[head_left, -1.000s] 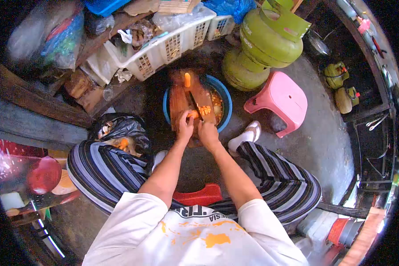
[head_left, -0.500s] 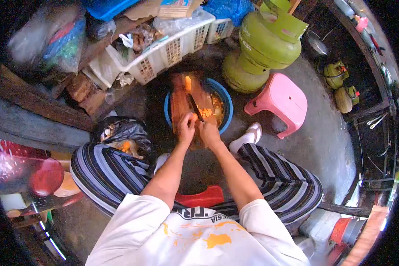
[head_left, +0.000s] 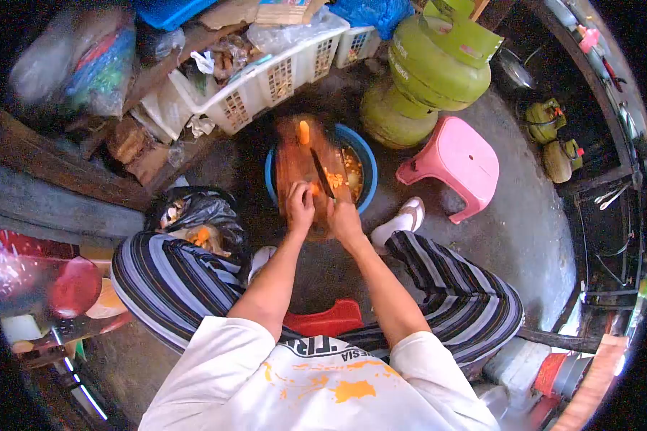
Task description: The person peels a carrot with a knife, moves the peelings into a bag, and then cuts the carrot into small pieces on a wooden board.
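Note:
A wooden cutting board [head_left: 292,152] lies across a blue basin [head_left: 371,154] on the floor. My right hand [head_left: 344,220] is closed round the handle of a knife [head_left: 321,172], its dark blade pointing away from me over the board. On the board's left side my left hand [head_left: 300,207] pinches a piece of carrot [head_left: 314,189], mostly hidden by the fingers. Small diced carrot bits [head_left: 336,179] lie just right of the blade. A longer carrot piece [head_left: 304,132] rests at the far end of the board. More cut pieces [head_left: 352,169] show inside the basin.
A black plastic bag [head_left: 216,208] with peelings stands at the left. White crates [head_left: 266,90] line the back. Green gas cylinders [head_left: 438,65] and a pink stool [head_left: 456,161] are at the right. A red stool [head_left: 331,316] shows beneath me.
The knife and my right hand have shifted very slightly. My left hand stays at the carrot, its fingers a little differently placed. Everything else looks the same.

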The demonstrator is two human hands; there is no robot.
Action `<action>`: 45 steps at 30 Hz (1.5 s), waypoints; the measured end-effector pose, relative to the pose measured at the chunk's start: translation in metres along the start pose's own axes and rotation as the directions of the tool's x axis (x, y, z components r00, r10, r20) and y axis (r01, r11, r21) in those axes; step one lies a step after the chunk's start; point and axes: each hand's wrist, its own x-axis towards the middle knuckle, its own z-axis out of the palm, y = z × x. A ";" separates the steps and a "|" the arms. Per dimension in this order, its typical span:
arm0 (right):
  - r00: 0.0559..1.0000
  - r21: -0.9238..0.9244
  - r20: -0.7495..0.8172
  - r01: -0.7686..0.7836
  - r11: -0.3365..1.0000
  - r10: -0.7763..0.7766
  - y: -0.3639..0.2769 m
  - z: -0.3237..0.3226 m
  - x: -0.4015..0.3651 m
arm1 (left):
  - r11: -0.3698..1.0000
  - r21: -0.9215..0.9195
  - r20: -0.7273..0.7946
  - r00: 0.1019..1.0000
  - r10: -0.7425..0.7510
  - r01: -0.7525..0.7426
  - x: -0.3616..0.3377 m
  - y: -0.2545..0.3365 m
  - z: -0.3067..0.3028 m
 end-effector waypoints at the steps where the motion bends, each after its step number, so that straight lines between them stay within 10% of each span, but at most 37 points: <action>1: 0.998 0.033 0.015 -0.067 0.997 0.067 0.001 -0.001 -0.005 | 0.999 -0.004 -0.005 0.999 -0.037 0.037 -0.002 0.003 -0.001; 24: 0.997 -0.079 -0.053 -0.051 0.996 0.047 -0.005 0.032 -0.004 | 0.997 -0.013 -0.017 0.997 -0.078 0.077 -0.004 -0.006 -0.001; 28: 0.998 -0.088 -0.013 -0.059 0.994 0.058 0.003 0.034 -0.005 | 0.962 -0.105 -0.120 0.957 -0.264 0.253 -0.012 -0.016 0.007; 35: 0.992 -0.026 -0.127 -0.013 1.000 0.010 0.016 0.038 -0.004 | 1.000 0.001 -0.013 1.000 -0.009 0.009 0.000 0.012 -0.014; 45: 0.992 0.038 -0.106 -0.061 0.997 0.065 0.013 0.022 -0.020 | 0.984 0.180 0.149 0.989 -0.021 -0.007 -0.029 0.016 -0.017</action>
